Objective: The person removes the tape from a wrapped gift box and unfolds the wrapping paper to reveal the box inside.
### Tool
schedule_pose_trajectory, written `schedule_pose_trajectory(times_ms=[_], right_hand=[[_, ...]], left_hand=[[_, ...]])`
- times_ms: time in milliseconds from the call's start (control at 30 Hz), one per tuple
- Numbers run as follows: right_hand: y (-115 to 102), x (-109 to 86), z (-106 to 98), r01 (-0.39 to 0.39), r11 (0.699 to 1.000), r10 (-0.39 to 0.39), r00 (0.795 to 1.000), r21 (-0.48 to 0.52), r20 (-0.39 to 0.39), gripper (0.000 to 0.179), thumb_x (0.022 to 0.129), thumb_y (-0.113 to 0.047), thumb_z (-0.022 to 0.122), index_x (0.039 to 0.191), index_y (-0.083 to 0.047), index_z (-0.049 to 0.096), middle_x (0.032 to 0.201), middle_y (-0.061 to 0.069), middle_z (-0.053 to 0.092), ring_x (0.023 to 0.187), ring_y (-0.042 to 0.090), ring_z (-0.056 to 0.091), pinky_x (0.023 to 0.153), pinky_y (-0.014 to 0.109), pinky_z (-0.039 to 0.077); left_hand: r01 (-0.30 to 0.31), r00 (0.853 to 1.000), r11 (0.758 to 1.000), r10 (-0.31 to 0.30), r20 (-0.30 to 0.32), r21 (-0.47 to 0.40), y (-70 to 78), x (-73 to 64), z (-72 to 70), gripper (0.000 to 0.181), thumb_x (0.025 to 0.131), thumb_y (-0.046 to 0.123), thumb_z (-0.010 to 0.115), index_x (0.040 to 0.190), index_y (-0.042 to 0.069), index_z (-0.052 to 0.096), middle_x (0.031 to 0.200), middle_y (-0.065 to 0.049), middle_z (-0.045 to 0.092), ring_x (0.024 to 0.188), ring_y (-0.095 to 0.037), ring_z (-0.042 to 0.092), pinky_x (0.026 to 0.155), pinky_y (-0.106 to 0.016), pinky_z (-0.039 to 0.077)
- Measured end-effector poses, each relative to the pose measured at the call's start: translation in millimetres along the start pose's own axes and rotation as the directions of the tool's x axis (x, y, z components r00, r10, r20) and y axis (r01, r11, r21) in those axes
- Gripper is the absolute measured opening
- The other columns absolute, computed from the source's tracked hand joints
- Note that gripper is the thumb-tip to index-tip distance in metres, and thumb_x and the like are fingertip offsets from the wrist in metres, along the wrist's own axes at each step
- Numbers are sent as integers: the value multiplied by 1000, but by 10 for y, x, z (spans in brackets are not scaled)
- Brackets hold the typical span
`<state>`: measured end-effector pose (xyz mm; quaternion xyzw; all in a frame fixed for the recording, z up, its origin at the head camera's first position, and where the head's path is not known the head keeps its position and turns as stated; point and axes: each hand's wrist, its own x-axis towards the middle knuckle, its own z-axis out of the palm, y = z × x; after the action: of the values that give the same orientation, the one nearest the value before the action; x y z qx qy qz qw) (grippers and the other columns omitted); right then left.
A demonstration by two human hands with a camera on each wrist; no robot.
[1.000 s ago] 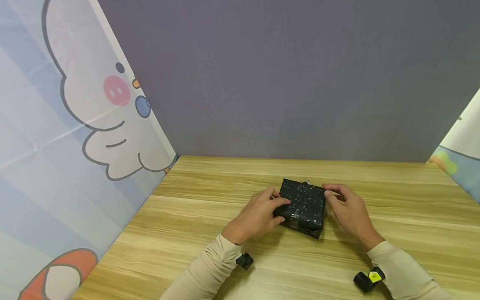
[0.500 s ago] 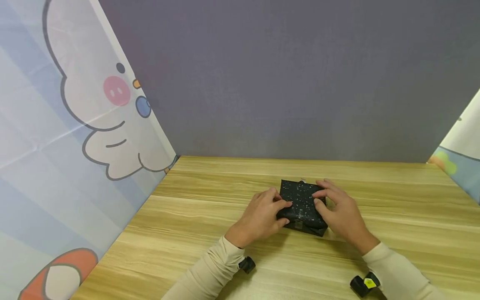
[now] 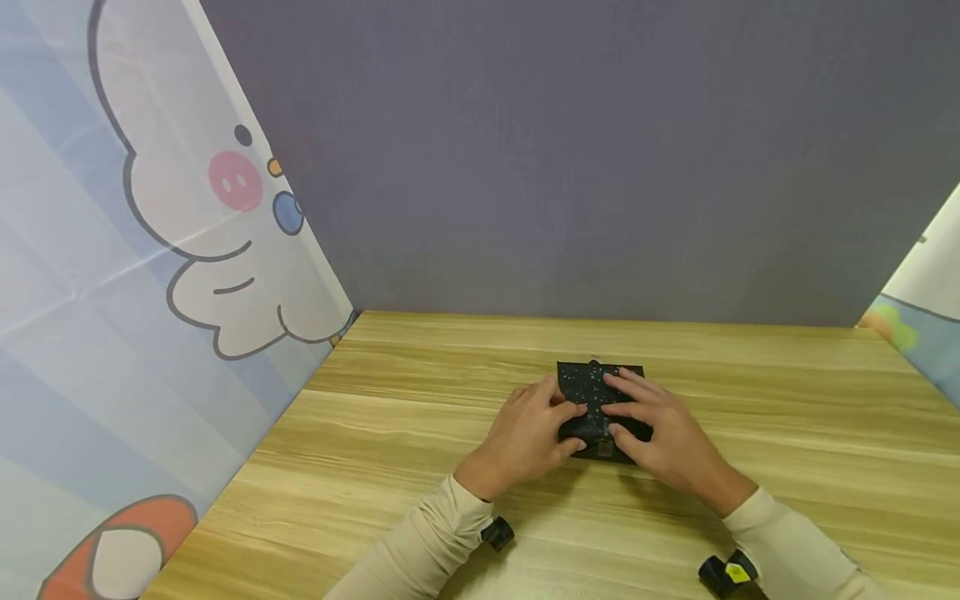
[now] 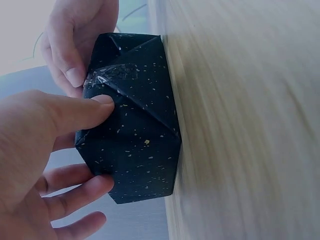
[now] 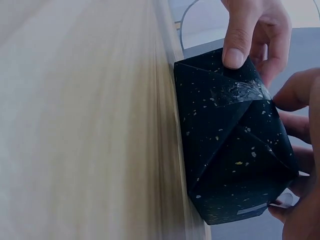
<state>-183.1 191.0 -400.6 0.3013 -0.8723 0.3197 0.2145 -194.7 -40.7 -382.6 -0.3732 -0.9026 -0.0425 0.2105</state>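
**Left hand (image 3: 525,429) grips, right hand (image 3: 671,429) spreads over a black parcel (image 5: 235,145)**

Taking the parcel as the dial's centre, a grey panel (image 3: 562,167) stands at twelve o'clock, closing off the far side, with printed cloth (image 3: 75,333) covering the side at nine to ten. The wooden table (image 3: 420,400) bears the parcel's weight, so both hands are free to brace and press instead of lifting.

The speckled parcel lies flat between the hands, its folded end turned to six o'clock, towards the person, probably because thumbs reach it most easily there.

Just short of nine, the left hand holds the parcel's edge, thumb on the folded end and a finger on top; that pinch seems meant to stop it sliding. Just past three, the right hand clasps nothing: its fingers lie spread across the top, thumb at the front edge, apparently pressing rather than gripping.

Clear tape (image 5: 242,93) crosses the folds at six o'clock, presumably holding them down. A tiny pale bit (image 3: 596,360) shows at twelve, too small to identify.
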Motion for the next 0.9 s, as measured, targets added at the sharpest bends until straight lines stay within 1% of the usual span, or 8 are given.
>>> schedule_pose_trajectory(times_ms=[300, 433, 600, 700, 900], right_hand=[[43, -26, 2, 20, 1000, -20, 1000, 6, 3, 18, 85, -6, 78, 103, -10, 80, 139, 9, 59, 135, 40, 45, 101, 66, 37], [30, -14, 0, 34, 999, -34, 999, 0, 2, 17, 85, -5, 78, 99, -13, 80, 138, 9, 60, 133, 39, 46, 100, 65, 38], [3, 6, 1, 27, 1000, -27, 1000, 8, -7, 15, 86, -4, 77, 96, -14, 78, 136, 9, 61, 131, 39, 49, 100, 63, 39], [-26, 20, -6, -3, 1000, 3, 1000, 24, -5, 14, 87, -3, 76, 96, -15, 77, 135, 10, 62, 130, 38, 50, 101, 62, 40], [-124, 52, -20, -124, 991, 122, 992, 57, 38, 2, 93, -11, 73, 93, -12, 73, 136, 15, 60, 132, 40, 47, 102, 63, 39]], left_hand=[[-10, 1000, 1000, 10, 3, 7, 12, -10, 14, 44, 88, 47, 76, 124, 23, 73, 106, 2, 55, 90, -11, 58, 89, -33, 49], [-9, 1000, 1000, 9, 8, 1, 7, -14, 15, 44, 88, 47, 76, 125, 23, 73, 106, 2, 54, 89, -10, 58, 89, -33, 49], [-11, 1000, 1000, 11, 7, -8, -3, -14, 14, 44, 88, 46, 76, 125, 22, 73, 106, 1, 55, 89, -11, 59, 89, -34, 50], [-13, 1000, 1000, 13, 5, -10, -7, -7, 14, 44, 88, 46, 76, 124, 22, 73, 107, 0, 55, 91, -12, 59, 91, -34, 50], [-20, 1000, 1000, 20, -6, -15, -14, 4, 14, 43, 88, 45, 76, 124, 21, 73, 107, 0, 55, 90, -12, 59, 90, -33, 50]])
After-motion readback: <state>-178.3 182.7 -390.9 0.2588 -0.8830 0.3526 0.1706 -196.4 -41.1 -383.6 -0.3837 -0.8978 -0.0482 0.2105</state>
